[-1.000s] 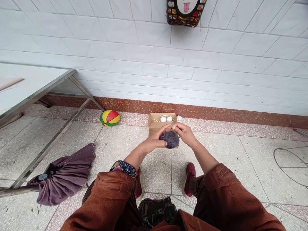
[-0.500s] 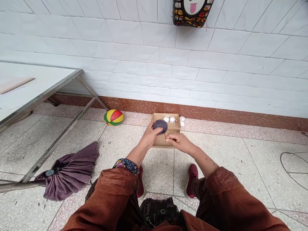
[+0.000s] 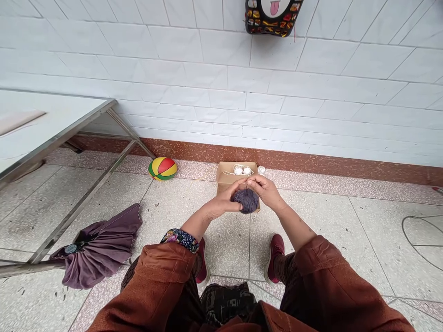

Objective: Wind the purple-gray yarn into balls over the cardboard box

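Note:
A dark purple-grey ball of yarn (image 3: 246, 201) is held by my left hand (image 3: 226, 201), its thumb across the near side and its fingers round the far side. My right hand (image 3: 265, 189) is closed at the ball's upper right, pinching a strand of the same yarn between thumb and finger. Behind and below both hands is an open cardboard box (image 3: 226, 167) on the floor, partly hidden by them. In its far part lie small white yarn balls (image 3: 238, 170) with loose ends. Another white ball (image 3: 261, 170) rests just outside the box's right side.
A striped toy ball (image 3: 162, 168) lies by the wall, near a metal-framed table (image 3: 114, 103) on the left. Below the table's edge is a folded purple umbrella (image 3: 104, 244). A black basket (image 3: 272, 20) hangs on the wall. A wire frame (image 3: 411, 240) stands at right.
My left hand has turned and shifted the yarn ball rightward and nearer to me. My right hand has risen from below right of the ball to its upper edge, still pinching the strand.

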`<state>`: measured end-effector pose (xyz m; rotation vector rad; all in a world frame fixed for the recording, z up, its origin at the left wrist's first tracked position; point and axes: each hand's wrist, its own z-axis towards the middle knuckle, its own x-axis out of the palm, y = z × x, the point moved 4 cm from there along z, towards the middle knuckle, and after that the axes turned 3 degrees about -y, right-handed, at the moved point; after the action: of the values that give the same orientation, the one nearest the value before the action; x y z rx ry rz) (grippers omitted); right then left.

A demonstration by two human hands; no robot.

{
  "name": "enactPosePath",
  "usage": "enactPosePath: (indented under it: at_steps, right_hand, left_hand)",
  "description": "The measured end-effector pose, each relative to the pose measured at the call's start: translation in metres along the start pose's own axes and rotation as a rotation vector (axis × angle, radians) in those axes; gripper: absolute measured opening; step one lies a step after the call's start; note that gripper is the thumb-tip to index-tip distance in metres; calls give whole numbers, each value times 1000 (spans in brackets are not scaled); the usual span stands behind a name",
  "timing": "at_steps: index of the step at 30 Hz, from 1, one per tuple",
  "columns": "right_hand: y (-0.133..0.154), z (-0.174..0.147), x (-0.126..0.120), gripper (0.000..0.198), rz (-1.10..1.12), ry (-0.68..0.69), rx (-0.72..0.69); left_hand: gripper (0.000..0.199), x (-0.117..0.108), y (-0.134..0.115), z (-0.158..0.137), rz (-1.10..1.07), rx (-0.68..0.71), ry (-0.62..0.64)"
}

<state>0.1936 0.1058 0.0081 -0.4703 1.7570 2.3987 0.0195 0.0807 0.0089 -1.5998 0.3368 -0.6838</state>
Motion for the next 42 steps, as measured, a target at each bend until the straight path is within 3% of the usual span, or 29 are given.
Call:
enactPosePath:
  at_steps: [5, 8, 12, 18, 22, 24, 26, 29, 33, 37, 42]
  right_hand:
    - [-27, -3, 11, 24, -130, 3, 135]
    - [-26, -7, 16, 23, -163, 48, 88]
    - [-10, -13, 22, 24, -126, 160, -9]
    - [16, -19, 18, 31, 55, 301, 30]
    - [24, -15, 6, 39, 173, 223, 48]
    - [24, -12, 0, 41, 185, 182, 49]
    - [22, -8, -4, 41, 181, 143, 39]
    - [17, -4, -9, 39, 165, 62, 44]
    - [5, 0, -12, 38, 119, -16, 100]
    - [-3, 0, -7, 39, 68, 40, 118]
    - [1, -3, 1, 36, 11, 107, 67]
  left_hand:
    - [66, -10, -4, 3, -307, 36, -201]
    - [56, -22, -4, 5, -395, 74, -369]
    - [51, -32, -8, 8, -423, 131, -471]
    - [46, -44, 0, 7, -290, 32, -621]
    - [55, -48, 6, 7, 97, -31, -682]
    - [64, -45, 7, 7, 293, -10, -664]
    - [78, -36, 10, 7, 367, -24, -543]
    - [95, -19, 12, 5, 312, -101, -276]
    - [87, -3, 2, -1, 82, -57, -88]
    - [72, 2, -13, -1, -258, 43, -95]
    - [73, -7, -23, 4, -466, 163, -290]
